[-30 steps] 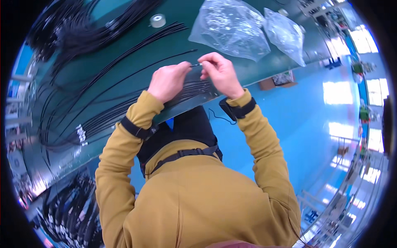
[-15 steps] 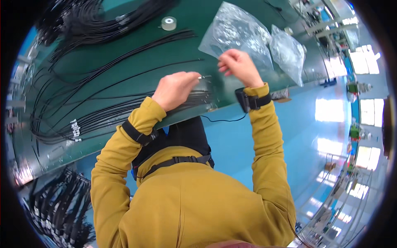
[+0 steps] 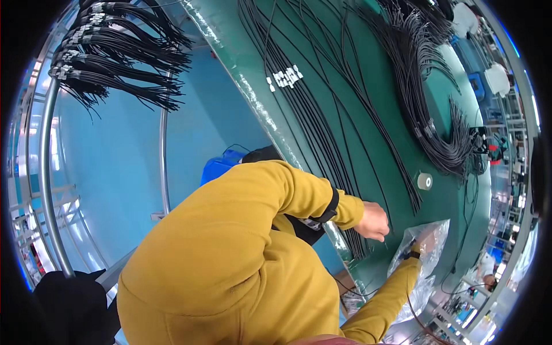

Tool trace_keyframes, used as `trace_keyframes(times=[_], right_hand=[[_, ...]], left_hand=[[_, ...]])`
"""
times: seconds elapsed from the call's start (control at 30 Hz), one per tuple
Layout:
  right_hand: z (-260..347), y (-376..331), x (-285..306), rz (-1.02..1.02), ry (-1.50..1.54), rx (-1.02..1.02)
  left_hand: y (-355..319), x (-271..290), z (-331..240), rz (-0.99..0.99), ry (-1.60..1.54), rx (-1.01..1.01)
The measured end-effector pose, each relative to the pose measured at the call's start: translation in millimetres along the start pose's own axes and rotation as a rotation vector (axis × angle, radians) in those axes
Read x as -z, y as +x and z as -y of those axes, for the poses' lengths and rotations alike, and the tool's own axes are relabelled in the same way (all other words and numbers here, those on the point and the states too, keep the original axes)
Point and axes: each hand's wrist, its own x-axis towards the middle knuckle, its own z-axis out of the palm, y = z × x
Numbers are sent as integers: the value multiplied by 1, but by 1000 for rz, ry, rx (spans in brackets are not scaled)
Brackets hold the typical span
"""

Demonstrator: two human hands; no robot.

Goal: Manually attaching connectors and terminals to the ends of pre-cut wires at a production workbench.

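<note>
The left hand (image 3: 374,221) was closed, its grip pinching black cables (image 3: 322,138) on the green worktop (image 3: 368,92). The right hand (image 3: 424,238) was pushed into the clear plastic bag (image 3: 428,270). Its grip could not be made out.

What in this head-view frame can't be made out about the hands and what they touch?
- Right hand: mostly inside the clear plastic bag; its grip is hidden.
- Left hand: fingertips on the black cables too small to judge.
- Bag contents: blurred by glare.
</note>
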Motion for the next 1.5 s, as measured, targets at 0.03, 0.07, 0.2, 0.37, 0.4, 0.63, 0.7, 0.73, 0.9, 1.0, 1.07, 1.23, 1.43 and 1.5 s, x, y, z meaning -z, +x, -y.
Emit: trace_keyframes(times=[0.03,0.07,0.2,0.37,0.4,0.63,0.7,0.73,0.9,1.0,1.07,1.23,1.43,1.5], right_hand=[[-4,-3,9,-5,63,-32],[-6,-7,17,-9,139,-63],[-14,-40,53,4,453,-146],[18,-80,47,8,1013,-249],[28,-87,42,5,1353,-329],[103,-161,65,291,3207,-302],[129,-191,84,424,2974,-469],[143,-202,93,385,2932,-525],[182,-230,113,290,2659,-505],[191,-234,113,281,2597,-413],[193,-236,113,263,2506,-405],[190,-238,119,208,2233,-351],[191,-240,127,46,1521,-206],[197,-239,128,-130,1265,-63]], left_hand=[[1,1,0,9,-9,-8],[0,1,0,22,-12,-7],[-4,3,-4,-89,-104,32],[-3,2,-1,-110,-27,-1],[-3,1,0,-144,-62,-37],[6,20,-9,-266,-83,-90],[10,31,-19,-211,-68,-56],[12,35,-26,-185,-79,-56],[11,42,-44,-77,-74,27],[9,39,-44,-82,-82,7],[8,37,-42,-83,-40,-19],[7,36,-40,-61,99,-74],[2,34,-41,-41,281,-182],[0,33,-43,25,337,-199]])
